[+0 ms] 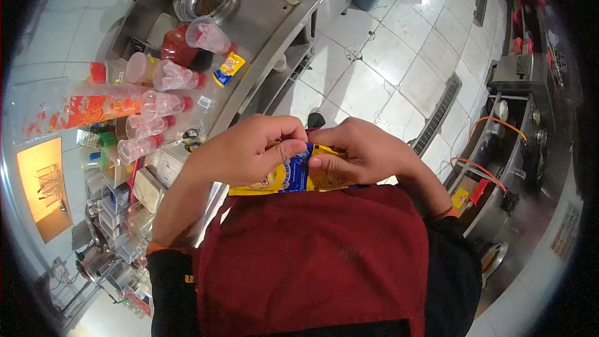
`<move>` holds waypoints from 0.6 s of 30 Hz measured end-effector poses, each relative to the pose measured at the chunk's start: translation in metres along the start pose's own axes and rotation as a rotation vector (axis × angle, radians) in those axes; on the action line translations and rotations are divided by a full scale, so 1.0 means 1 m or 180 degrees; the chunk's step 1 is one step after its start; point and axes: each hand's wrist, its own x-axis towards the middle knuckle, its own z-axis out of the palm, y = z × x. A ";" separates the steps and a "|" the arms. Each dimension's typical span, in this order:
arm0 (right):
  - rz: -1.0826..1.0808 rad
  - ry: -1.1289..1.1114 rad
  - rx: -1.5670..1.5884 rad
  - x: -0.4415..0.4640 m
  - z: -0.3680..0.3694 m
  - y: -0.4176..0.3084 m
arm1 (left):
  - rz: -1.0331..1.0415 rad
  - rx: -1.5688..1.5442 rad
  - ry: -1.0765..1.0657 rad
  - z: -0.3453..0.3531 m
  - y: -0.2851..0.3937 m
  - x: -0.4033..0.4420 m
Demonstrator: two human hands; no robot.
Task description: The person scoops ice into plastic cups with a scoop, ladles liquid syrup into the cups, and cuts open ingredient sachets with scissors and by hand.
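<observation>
Both hands hold a yellow and blue packet [297,175] in front of the dark red apron. My left hand [265,145] is closed on its left side, thumb and fingers pinched near the top edge. Close beside it, my right hand [357,150] grips the right side with the thumb across the front. The fingers cover much of the print and the top edge, so I cannot tell whether the packet is torn. Another small yellow and blue packet [229,69] lies on the steel counter to the left.
Several clear plastic cups [163,105] lie along the steel counter [265,9], near a long clear sleeve with orange print [93,111]. A metal bowl [208,0] stands at the counter's far end. Steel stove equipment [511,168] lines the right side, beyond a floor drain [438,114].
</observation>
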 end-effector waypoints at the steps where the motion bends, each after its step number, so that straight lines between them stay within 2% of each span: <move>1: -0.0148 -0.0053 0.0208 0.000 0.001 0.006 | -0.0004 0.0000 -0.0001 -0.001 0.012 0.001; 3: -0.0324 0.0048 0.0481 -0.002 0.002 0.010 | -0.1034 -0.0024 -0.0290 -0.004 0.036 0.002; 4: 0.0004 0.0022 0.0690 -0.003 0.000 0.004 | -0.1037 -0.0017 -0.0292 -0.003 0.034 0.004; 5: 0.0334 -0.0007 0.0900 -0.005 -0.001 0.000 | -0.0535 0.0522 -0.0140 -0.002 0.031 0.006; 6: 0.0331 -0.0006 0.0907 -0.006 -0.001 -0.002 | -0.0030 0.1055 0.0011 -0.001 0.029 0.006; 8: 0.0738 0.0313 0.1288 -0.009 0.001 -0.007 | -0.0118 0.1094 0.0055 0.001 0.032 0.006; 9: 0.0730 0.0318 0.1287 -0.010 0.002 -0.010 | -0.0208 0.1118 0.0096 0.003 0.034 0.006; 11: 0.0958 0.0507 0.0865 -0.013 0.005 -0.014 | -0.0155 0.1179 0.0122 0.004 0.034 0.006; 12: 0.0947 0.0516 0.0868 -0.014 0.008 -0.013 | -0.0100 0.1237 0.0150 0.004 0.035 0.006; 14: 0.0489 0.0789 0.0546 -0.016 0.014 -0.008 | -0.0222 0.0975 0.0113 0.003 0.036 0.002; 15: 0.0476 0.0802 0.0550 -0.016 0.013 -0.005 | -0.0338 0.0706 0.0077 0.002 0.037 0.000; 16: 0.0108 0.0642 0.0830 -0.015 0.011 0.000 | -0.0337 0.0730 0.0069 0.000 0.039 -0.001; 17: -0.0257 0.0482 0.1112 -0.015 0.011 0.002 | -0.0675 0.0487 -0.0007 -0.003 0.042 -0.002; 18: -0.0266 0.0500 0.1123 -0.015 0.013 0.002 | -0.1015 0.0240 -0.0079 -0.004 0.044 -0.002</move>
